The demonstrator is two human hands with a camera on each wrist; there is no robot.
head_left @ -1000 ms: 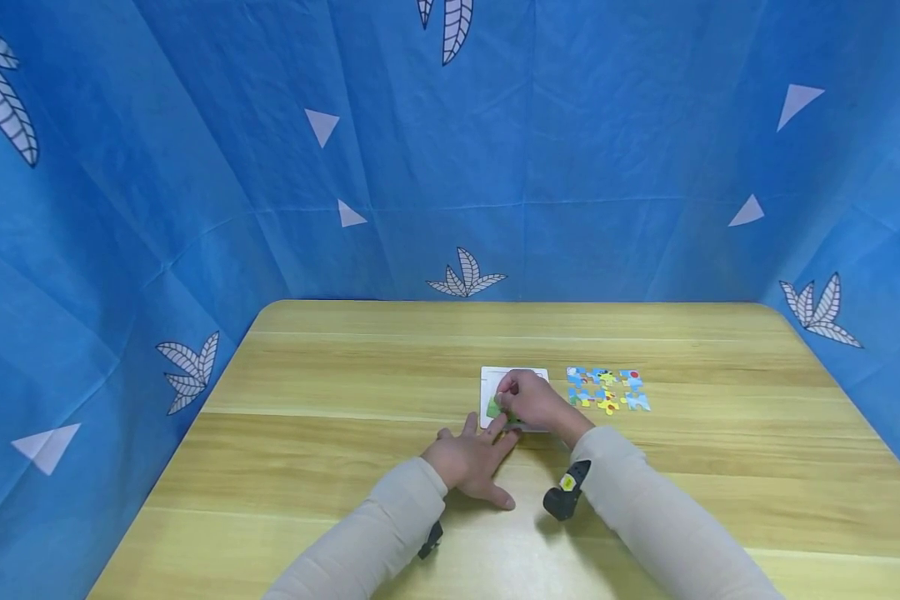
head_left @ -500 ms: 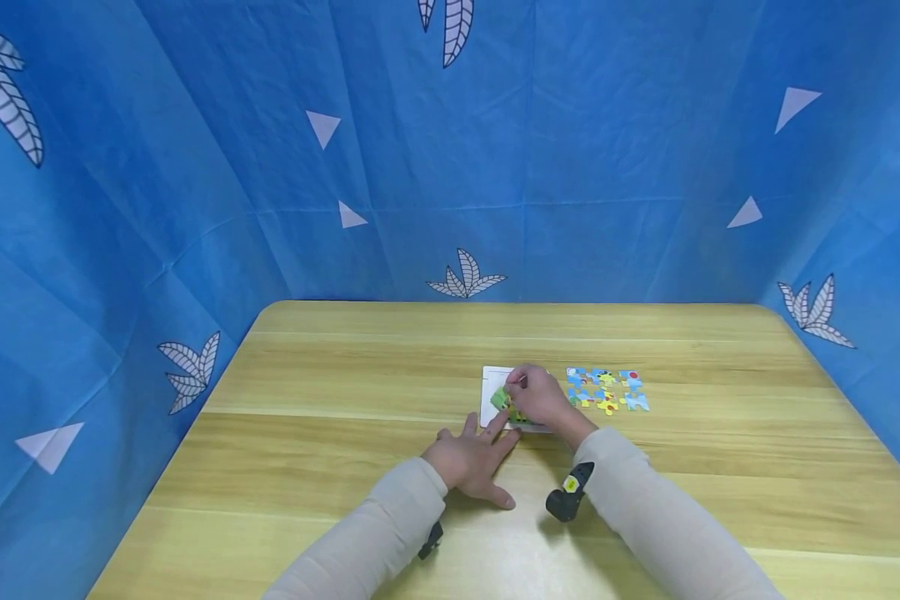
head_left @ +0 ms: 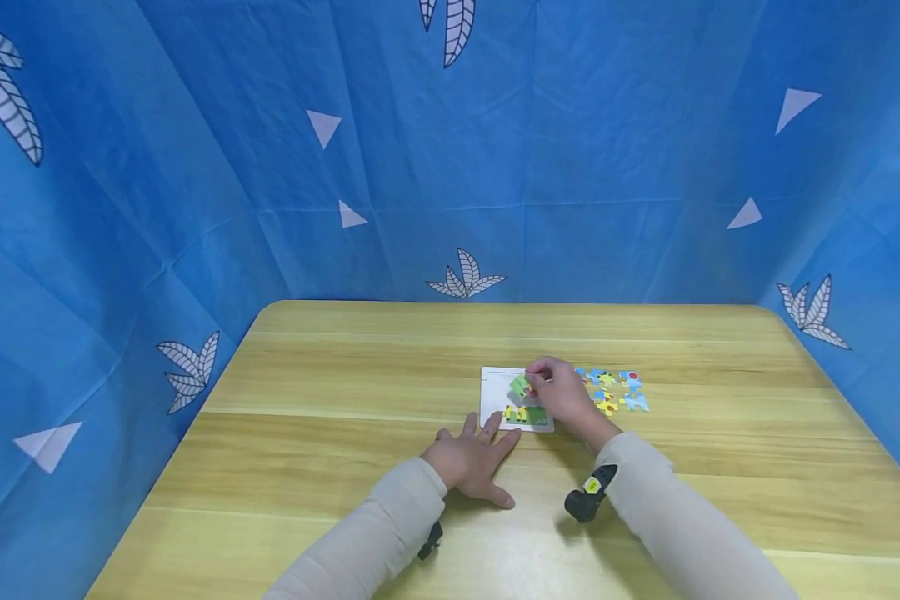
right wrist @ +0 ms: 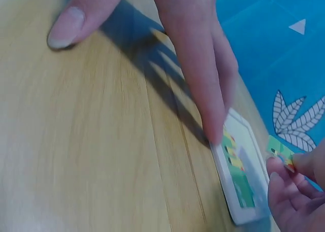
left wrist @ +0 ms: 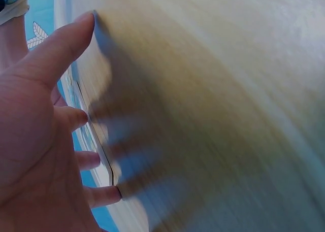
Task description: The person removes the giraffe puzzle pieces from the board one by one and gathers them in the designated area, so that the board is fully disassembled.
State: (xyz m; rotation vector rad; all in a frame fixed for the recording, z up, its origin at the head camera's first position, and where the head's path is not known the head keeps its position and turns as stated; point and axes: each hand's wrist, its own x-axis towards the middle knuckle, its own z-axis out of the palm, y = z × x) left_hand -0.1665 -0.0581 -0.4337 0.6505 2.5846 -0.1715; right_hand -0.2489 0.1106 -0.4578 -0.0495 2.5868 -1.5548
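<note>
In the head view my right hand (head_left: 566,398) pinches a green jigsaw puzzle piece (head_left: 521,387) between thumb and fingers, tilted above the white puzzle tray (head_left: 492,385). The right wrist view shows the same puzzle piece (right wrist: 278,147), green with some red and yellow, raised off the tray. A strip of joined puzzle pieces (head_left: 527,415), green with yellow figures, lies along the tray's near side. My left hand (head_left: 474,461) is spread on the table, its fingertips at the tray's near left edge. In the left wrist view, fingertips (left wrist: 104,195) meet that edge.
Several loose puzzle pieces (head_left: 632,387), blue and yellow, lie just right of the tray, partly behind my right hand. All sits on a wooden table (head_left: 345,367). A blue curtain (head_left: 435,150) with leaf and triangle prints hangs behind and at both sides.
My right hand has lifted the green puzzle piece from the tray's left part and moved it to the right, uncovering the strip of pieces. My left hand has stayed in place.
</note>
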